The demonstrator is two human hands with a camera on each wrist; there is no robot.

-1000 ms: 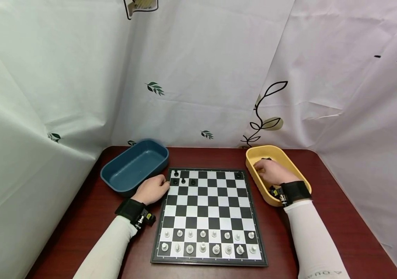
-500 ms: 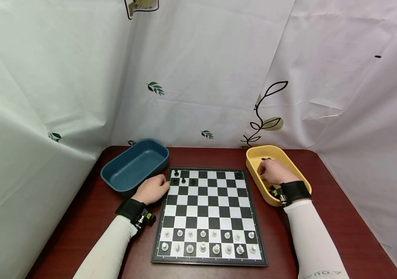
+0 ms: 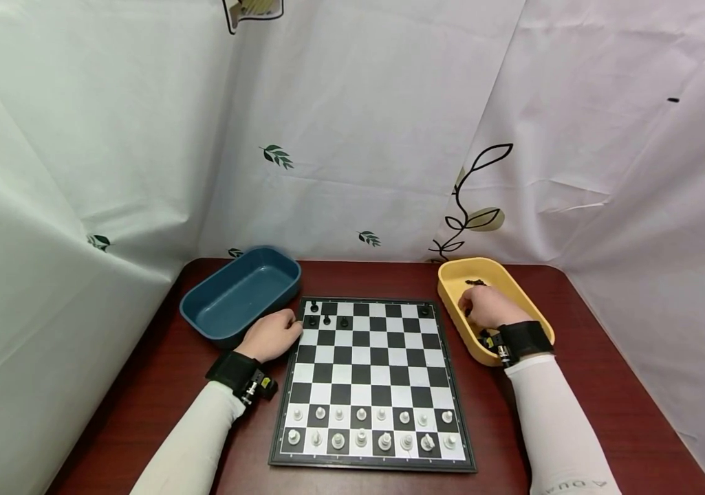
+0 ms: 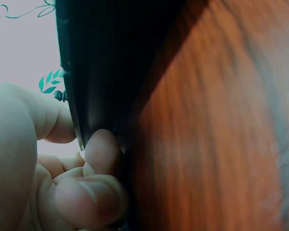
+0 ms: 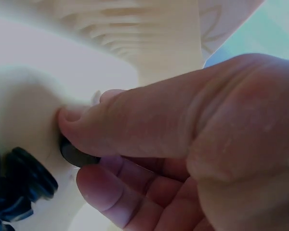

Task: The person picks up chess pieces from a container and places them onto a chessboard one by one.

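My left hand (image 3: 269, 335) holds the left edge of the chessboard (image 3: 369, 355) near its far corner. In the left wrist view its fingers (image 4: 103, 149) lie against the board's dark side, with one finger over the top. My right hand (image 3: 490, 306) is down inside the yellow bin (image 3: 543, 323). Between its thumb and fingers it pinches a black chess piece (image 5: 77, 156), of which only a rounded dark part shows. More black pieces (image 5: 29, 178) lie beside it in the bin. Several black pieces (image 3: 344, 322) stand at the board's far end, mostly on the left.
White pieces (image 3: 361, 438) fill two rows at the board's near side. A blue bin (image 3: 237, 295) stands behind my left hand. Dark red tabletop (image 3: 377, 275) surrounds the board, and white patterned cloth (image 3: 352, 137) hangs behind and at both sides.
My right hand has shifted slightly right and nearer inside the yellow bin. The left hand and the pieces on the board keep their places.
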